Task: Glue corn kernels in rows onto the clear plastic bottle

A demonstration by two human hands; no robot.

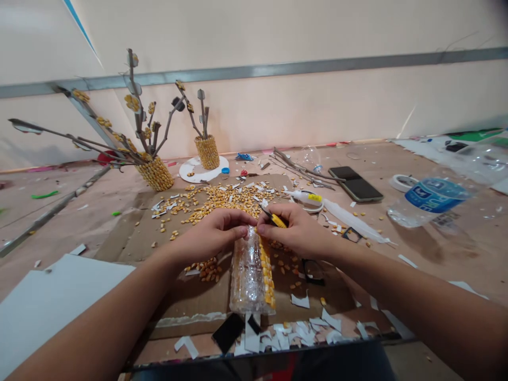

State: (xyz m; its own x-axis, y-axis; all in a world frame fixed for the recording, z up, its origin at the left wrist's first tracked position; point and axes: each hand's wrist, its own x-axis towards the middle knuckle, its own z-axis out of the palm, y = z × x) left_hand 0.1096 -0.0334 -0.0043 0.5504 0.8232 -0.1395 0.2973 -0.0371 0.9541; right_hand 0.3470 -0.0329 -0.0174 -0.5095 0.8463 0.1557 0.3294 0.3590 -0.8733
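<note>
A clear plastic bottle [246,275] lies on the cardboard [127,227] in front of me, pointing away. Rows of yellow corn kernels [268,278] cover its right side. My left hand [222,230] closes on the bottle's far end, thumb and fingers pinched there. Just right of it, my right hand [296,227] grips a small yellow-and-black-handled tool [278,220]; its exact kind does not show. The right fingertips meet the kernel row at the far end, and anything pinched between them is hidden. Loose corn kernels [234,198] are heaped beyond both hands.
Two kernel-covered pots [156,173] with branches stand at the back left. A hot glue gun [305,198], a phone [355,183], a tape roll [404,182] and a labelled bottle [431,201] lie rightward. Paper scraps [301,333] litter the near edge; white board [59,312] sits left.
</note>
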